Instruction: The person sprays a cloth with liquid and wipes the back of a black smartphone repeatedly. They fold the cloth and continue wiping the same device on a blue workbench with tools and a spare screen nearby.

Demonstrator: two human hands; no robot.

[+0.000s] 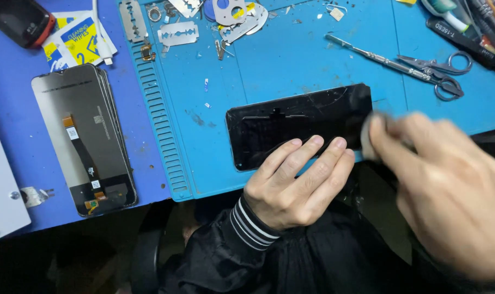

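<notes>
A black phone screen panel (291, 122) lies flat on the blue work mat (291, 60), near its front edge. My left hand (296, 182) rests on the panel's near edge, fingers flat and pressing it down. My right hand (449, 190) is blurred at the panel's right end and pinches a small pale wad, a wipe or cloth (370, 139), against the glass.
A stack of screen assemblies with flex cables (86, 136) lies to the left. Razor blades (177, 34), metal pry tools (239, 13), tweezers (378, 57) and scissors (443, 73) sit at the mat's back. Wipe packets (78, 41) and a dark phone (21, 22) are at top left.
</notes>
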